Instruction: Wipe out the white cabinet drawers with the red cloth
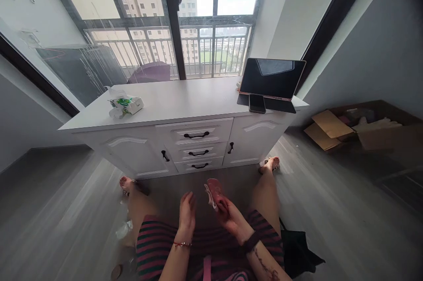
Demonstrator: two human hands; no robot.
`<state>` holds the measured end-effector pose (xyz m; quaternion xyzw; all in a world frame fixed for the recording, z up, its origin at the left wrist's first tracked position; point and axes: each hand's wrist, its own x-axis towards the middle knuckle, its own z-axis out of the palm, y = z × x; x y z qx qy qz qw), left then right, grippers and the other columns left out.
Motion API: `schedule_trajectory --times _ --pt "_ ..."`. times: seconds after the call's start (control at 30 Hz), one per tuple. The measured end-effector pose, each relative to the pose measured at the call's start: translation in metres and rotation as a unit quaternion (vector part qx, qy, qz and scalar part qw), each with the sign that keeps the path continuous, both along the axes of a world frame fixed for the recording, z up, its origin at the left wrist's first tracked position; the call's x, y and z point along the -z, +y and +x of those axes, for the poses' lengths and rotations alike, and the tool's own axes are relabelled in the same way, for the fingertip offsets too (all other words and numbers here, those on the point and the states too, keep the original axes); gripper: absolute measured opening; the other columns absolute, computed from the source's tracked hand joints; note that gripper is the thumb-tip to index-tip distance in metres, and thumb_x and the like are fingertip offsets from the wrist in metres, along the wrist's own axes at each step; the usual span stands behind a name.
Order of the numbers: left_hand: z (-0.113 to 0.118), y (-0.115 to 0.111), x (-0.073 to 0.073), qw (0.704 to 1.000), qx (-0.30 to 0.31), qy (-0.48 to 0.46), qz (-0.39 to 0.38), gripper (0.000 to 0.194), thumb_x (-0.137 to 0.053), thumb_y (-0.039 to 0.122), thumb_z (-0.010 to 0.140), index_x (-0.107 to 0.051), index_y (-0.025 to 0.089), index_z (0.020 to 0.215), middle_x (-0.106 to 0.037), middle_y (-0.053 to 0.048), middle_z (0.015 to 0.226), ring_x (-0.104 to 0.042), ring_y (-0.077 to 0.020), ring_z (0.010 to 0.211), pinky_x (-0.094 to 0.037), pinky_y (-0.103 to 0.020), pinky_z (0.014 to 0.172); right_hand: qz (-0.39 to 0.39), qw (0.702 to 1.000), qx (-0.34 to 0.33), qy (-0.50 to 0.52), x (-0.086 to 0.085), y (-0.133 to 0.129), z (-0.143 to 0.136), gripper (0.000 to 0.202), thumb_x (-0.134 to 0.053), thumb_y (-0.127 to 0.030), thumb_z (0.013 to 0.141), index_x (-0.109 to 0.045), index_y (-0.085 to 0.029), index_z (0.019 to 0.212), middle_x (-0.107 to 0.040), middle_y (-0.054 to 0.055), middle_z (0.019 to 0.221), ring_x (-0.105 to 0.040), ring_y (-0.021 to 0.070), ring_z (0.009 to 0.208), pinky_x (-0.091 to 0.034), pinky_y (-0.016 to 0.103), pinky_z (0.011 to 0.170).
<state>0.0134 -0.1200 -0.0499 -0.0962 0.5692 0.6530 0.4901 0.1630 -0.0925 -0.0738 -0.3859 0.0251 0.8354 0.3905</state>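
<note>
My right hand is closed around a folded reddish-pink item with pale layered edges. It looks like cloth, but its exact kind is unclear. The item sticks up from the fingers, above my lap. To its left, my left hand is raised with its fingers stretched out, holding nothing that I can see. A gap separates this hand from the folded item. Both hands are over the striped garment on my lap, in front of a white cabinet.
On the cabinet top stand a tissue pack, a tablet and a phone. An open cardboard box sits on the floor at right. A black item lies beside my leg. Crumpled plastic is at left.
</note>
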Motion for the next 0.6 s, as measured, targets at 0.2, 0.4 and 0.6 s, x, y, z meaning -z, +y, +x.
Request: schedule_trajectory --times 0.2,0.4,0.6 --pt "-0.001 -0.006 -0.004 1.0 0.001 0.01 0.015 0.014 -0.057 0.008 0.082 -0.061 0.022 0.081 -0.064 -0.003 0.088 -0.065 -0.0127 0.084 -0.046 -0.031 0.093 0.033 0.999 0.02 0.008 -0.016 0.006 0.021 0.007 -0.066 -0.019 0.078 -0.067 -0.02 0.071 -0.071 -0.002 0.07 -0.067 0.0103 0.066 -0.054 0.02 0.065" --pt "-0.002 -0.009 -0.013 0.996 0.034 0.018 0.075 0.013 -0.057 0.013 0.084 -0.066 0.022 0.089 -0.065 -0.005 0.105 -0.062 -0.0126 0.096 -0.045 -0.028 0.094 0.069 0.995 0.014 0.071 -0.044 0.01 0.031 0.009 -0.066 -0.027 0.08 -0.07 -0.02 0.085 -0.072 0.001 0.087 -0.067 0.0116 0.078 -0.054 0.022 0.07" --pt "-0.025 0.064 -0.048 0.984 0.057 -0.006 0.169 0.014 -0.058 0.011 0.084 -0.065 0.019 0.092 -0.068 -0.007 0.098 -0.064 -0.0137 0.095 -0.044 -0.028 0.095 0.178 0.982 -0.031 0.047 -0.059 0.025 0.037 0.043 -0.07 -0.049 0.075 -0.068 -0.019 0.106 -0.068 0.007 0.109 -0.064 0.0192 0.101 -0.053 0.032 0.087"
